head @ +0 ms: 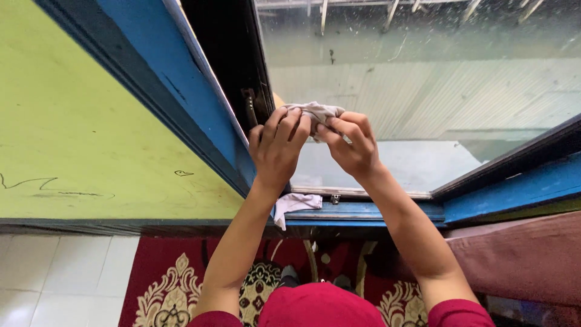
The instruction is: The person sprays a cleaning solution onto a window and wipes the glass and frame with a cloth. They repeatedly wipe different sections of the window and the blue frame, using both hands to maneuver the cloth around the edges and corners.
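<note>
- Head view: left hand (275,148) and right hand (354,145) meet at centre frame, both pinching a small crumpled grey-white cloth (318,112) between fingertips, bunched against the dusty glass window pane (423,91).
- Second pale folded cloth (293,206) lies on the blue painted wooden sill (363,212), lower centre, partly hanging over the edge.
- Risk: the fingertip hold on the wad looks light; it could slip and drop onto the red patterned carpet (175,284) at bottom.
- Risk: an elbow brushing the sill rag would likely knock it off.
- Risk: the open dark window frame (227,54), upper centre, sits near the knuckles; a pinch is possible.
</note>
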